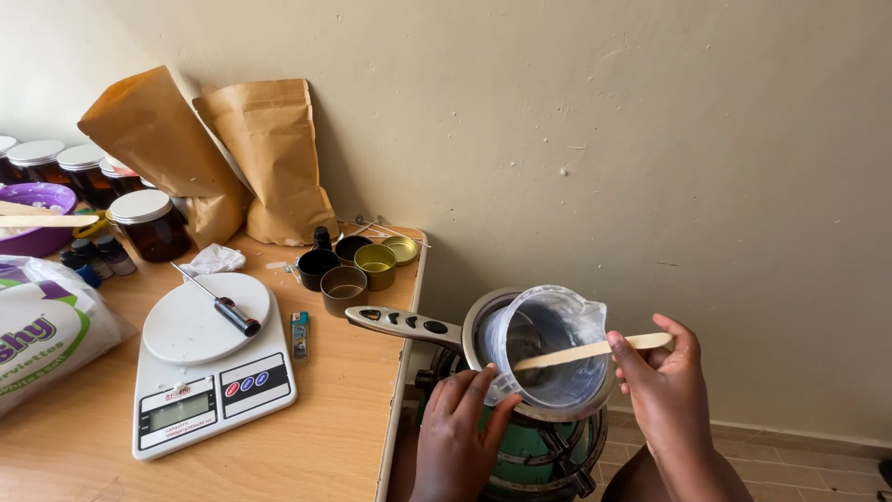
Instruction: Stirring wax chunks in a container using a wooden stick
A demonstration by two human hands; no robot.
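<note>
My left hand grips the rim of a clear plastic measuring jug, tilted on its side with its mouth toward me. The jug is held over a metal saucepan whose handle points left. The pan sits on a green stove standing on the floor beside the table. My right hand holds a flat wooden stick by its right end; its other end reaches into the jug.
On the wooden table sit a white digital scale with a probe thermometer on it, a lighter, several small tins, brown paper bags, lidded dark jars, a purple bowl and a plastic packet.
</note>
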